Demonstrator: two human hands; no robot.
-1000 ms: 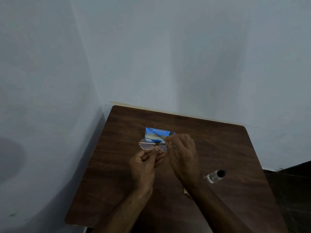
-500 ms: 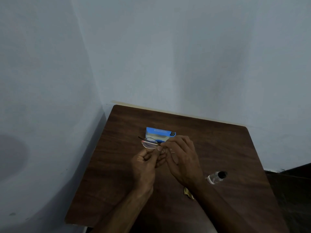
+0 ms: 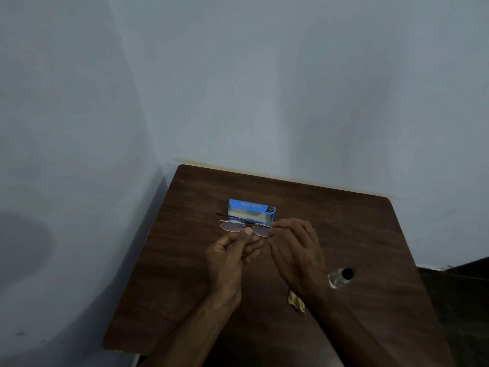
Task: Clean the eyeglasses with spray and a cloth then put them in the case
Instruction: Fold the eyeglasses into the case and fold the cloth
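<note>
Thin-rimmed eyeglasses (image 3: pixel 234 225) are held just above the brown table, lenses facing me, one temple arm sticking out to the left. My left hand (image 3: pixel 232 251) pinches the frame at the bridge between thumb and fingers. My right hand (image 3: pixel 295 250) pinches the right end of the frame. A blue case (image 3: pixel 251 209) lies on the table just behind the glasses. A small clear spray bottle (image 3: pixel 341 277) with a black cap lies on its side right of my right wrist. A yellowish cloth (image 3: pixel 296 304) peeks out from under my right forearm.
The wooden table (image 3: pixel 190 274) stands in a corner, with pale walls close behind and to the left. Its right and near-left edges drop off to a dark floor (image 3: pixel 460 300).
The glasses have turned from angled to level, with both lenses showing. My right hand has shifted to the frame's right end. My left hand keeps its pinch at the bridge.
</note>
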